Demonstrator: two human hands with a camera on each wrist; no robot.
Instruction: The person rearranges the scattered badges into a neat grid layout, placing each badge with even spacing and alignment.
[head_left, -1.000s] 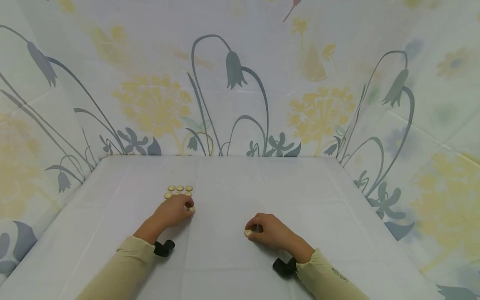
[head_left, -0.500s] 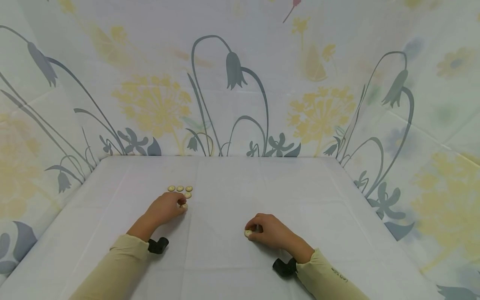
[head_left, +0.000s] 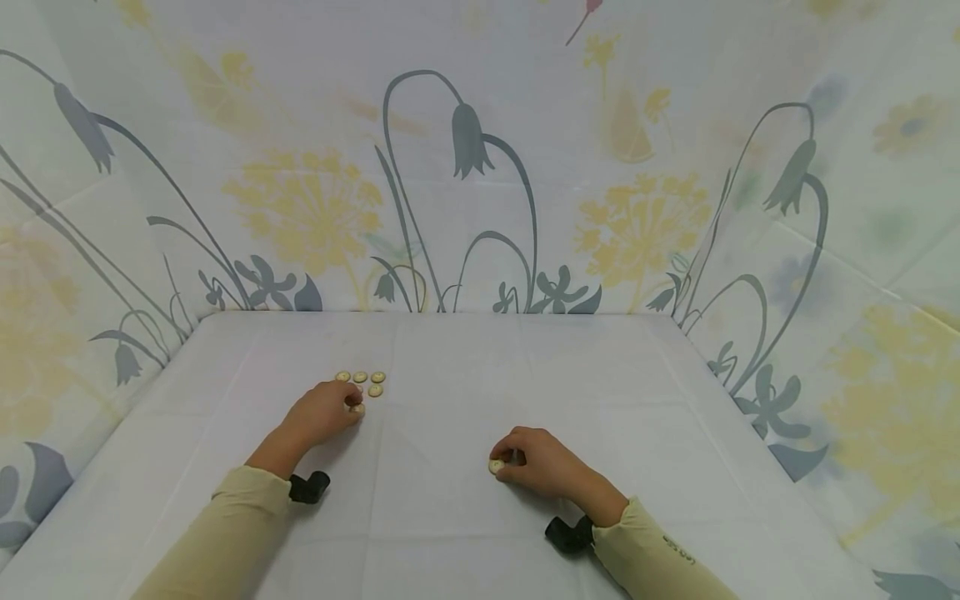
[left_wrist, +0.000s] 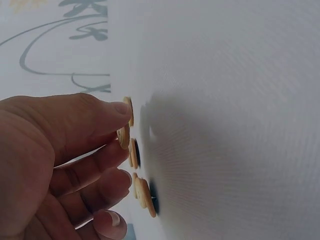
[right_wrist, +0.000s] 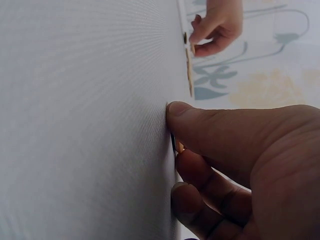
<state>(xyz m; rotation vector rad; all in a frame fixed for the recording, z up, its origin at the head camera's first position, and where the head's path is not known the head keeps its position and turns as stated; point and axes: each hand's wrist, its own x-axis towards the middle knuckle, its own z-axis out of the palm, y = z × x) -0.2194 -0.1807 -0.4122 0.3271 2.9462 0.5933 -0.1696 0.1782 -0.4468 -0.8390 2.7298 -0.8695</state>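
Note:
My left hand (head_left: pixel 321 414) pinches a small round pale-wood disc (left_wrist: pixel 123 136) between thumb and forefinger, just above the table in the left wrist view. Close by, on the far left of the table, several like discs lie flat: a row of three, with its middle disc (head_left: pixel 361 377), and a second row with a disc (head_left: pixel 376 390) at its right end. Part of that nearer row is hidden behind the left fingers. Near the table's middle, my right hand (head_left: pixel 546 463) holds another disc (head_left: pixel 496 467) by its edges, thumb and fingertips down at the cloth.
A white cloth (head_left: pixel 450 533) covers the table, with light creases. Flower-printed curtains (head_left: pixel 480 242) close in its back and both sides. A black wrist camera (head_left: pixel 311 487) sits on the left wrist, another camera (head_left: pixel 570 534) on the right.
My left hand has moved left and slightly away with the disc in its pinch, leaving the right-end disc of the nearer row in plain sight. The right hand stays in place.

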